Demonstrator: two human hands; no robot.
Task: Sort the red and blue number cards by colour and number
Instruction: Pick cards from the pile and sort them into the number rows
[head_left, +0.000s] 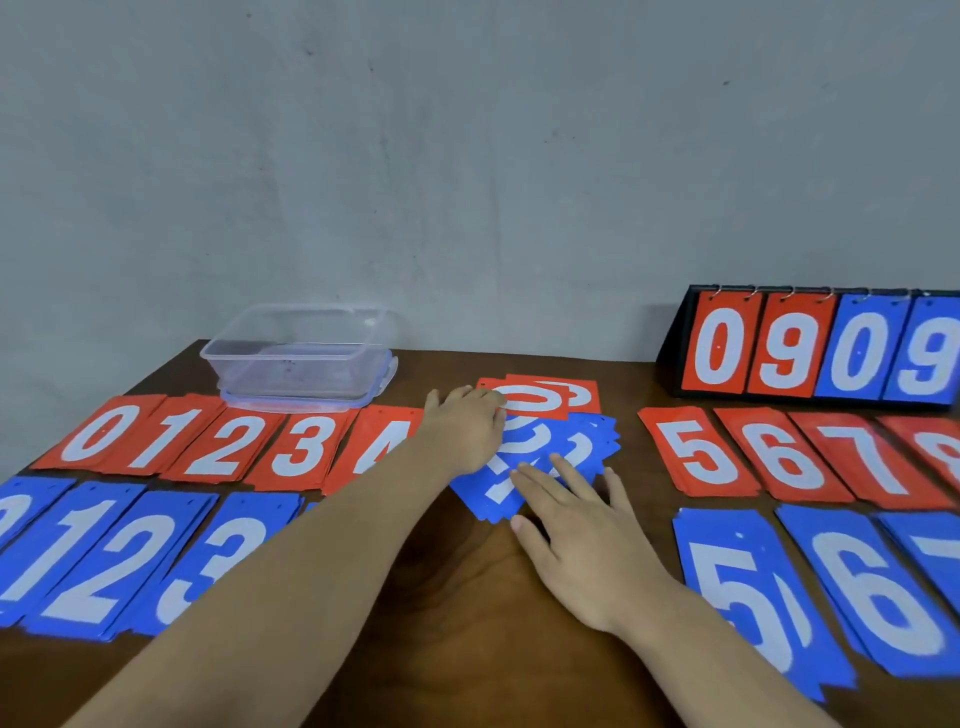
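Clear plastic box (298, 348) standing on its lid at the far edge of the brown table (467, 597); mixed card pile (550, 431) just right of the box; left hand (467, 431) on the pile's top red card, grip not discernible; right hand (576, 525) flat, fingers spread, on its blue cards; sorted red stacks (208, 441) before the box, blue stacks (104, 556) nearer; flip scoreboard (810, 348) far right of the box; grey wall (467, 156) behind.

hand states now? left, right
Left hand: fingers at the top red card; grip cannot be told.
Right hand: open, fingers flat on the blue cards.
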